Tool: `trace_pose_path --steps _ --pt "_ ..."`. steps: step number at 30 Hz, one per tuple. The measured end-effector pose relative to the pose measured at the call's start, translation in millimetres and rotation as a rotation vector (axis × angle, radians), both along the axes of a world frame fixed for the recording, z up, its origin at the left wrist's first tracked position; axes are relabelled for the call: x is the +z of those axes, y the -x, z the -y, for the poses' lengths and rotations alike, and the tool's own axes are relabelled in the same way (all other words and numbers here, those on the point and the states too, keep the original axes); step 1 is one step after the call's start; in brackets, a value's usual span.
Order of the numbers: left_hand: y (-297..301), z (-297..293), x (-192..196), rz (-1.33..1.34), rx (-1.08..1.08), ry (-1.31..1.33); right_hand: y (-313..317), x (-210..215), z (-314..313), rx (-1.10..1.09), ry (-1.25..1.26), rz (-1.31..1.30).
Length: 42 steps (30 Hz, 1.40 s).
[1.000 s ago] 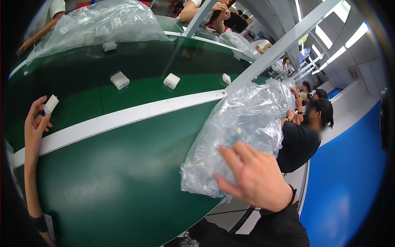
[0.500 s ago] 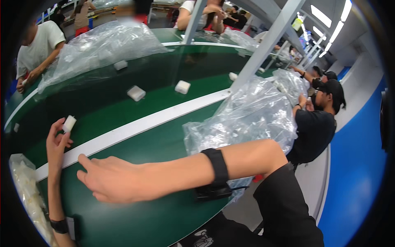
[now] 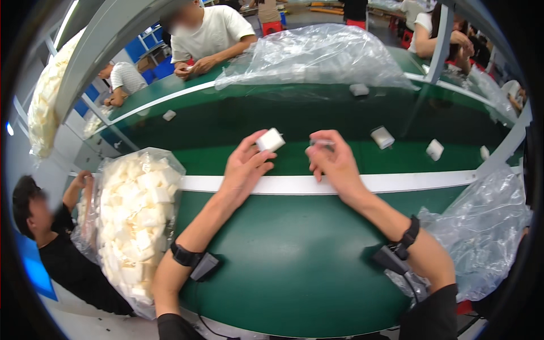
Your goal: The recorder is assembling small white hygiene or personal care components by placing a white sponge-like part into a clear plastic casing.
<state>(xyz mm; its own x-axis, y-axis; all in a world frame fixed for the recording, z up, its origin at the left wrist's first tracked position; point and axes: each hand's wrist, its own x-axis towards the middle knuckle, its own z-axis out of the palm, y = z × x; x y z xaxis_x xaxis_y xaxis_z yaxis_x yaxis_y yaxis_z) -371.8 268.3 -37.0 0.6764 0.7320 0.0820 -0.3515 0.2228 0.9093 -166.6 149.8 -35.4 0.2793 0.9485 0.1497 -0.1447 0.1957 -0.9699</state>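
My left hand point(image 3: 242, 173) is closed on a small white rectangular block point(image 3: 271, 140), held by its fingers above the dark green belt point(image 3: 226, 127). To its right, my right hand point(image 3: 339, 170) has its fingers curled around a small clear piece point(image 3: 322, 142), whose exact shape is hard to make out. The two hands are apart, both reaching over the white rail point(image 3: 283, 186). Farther right on the belt lie a white block with a clear edge point(image 3: 382, 137) and another white block point(image 3: 434, 149).
A clear bag full of cream-white blocks point(image 3: 133, 221) stands at the left; a crumpled clear bag point(image 3: 481, 238) lies at the right. Across the belt is a large clear bag point(image 3: 317, 56). A grey post point(image 3: 504, 139) rises at the right. Several people sit around.
The view has swung to the left. My right hand has come over the rail beside my left hand, and a clear piece now shows in it. My left hand still holds the white block.
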Motion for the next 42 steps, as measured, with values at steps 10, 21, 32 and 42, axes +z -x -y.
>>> trace_pose_path --steps 10,21,32,42 --pt "-15.5 16.0 6.2 -0.156 -0.045 -0.101 -1.4 -3.0 -4.3 0.141 -0.073 -0.028" --pt "-12.1 21.1 10.3 -0.191 -0.11 -0.144 0.5 -6.2 -2.1 0.161 -0.059 0.012" --pt "-13.5 13.4 3.6 -0.29 -0.033 -0.182 0.6 -10.7 -3.3 0.207 -0.084 0.045" --pt "-15.8 18.6 0.9 -0.232 0.023 -0.203 6.0 -11.7 -4.4 0.091 -0.058 0.147"
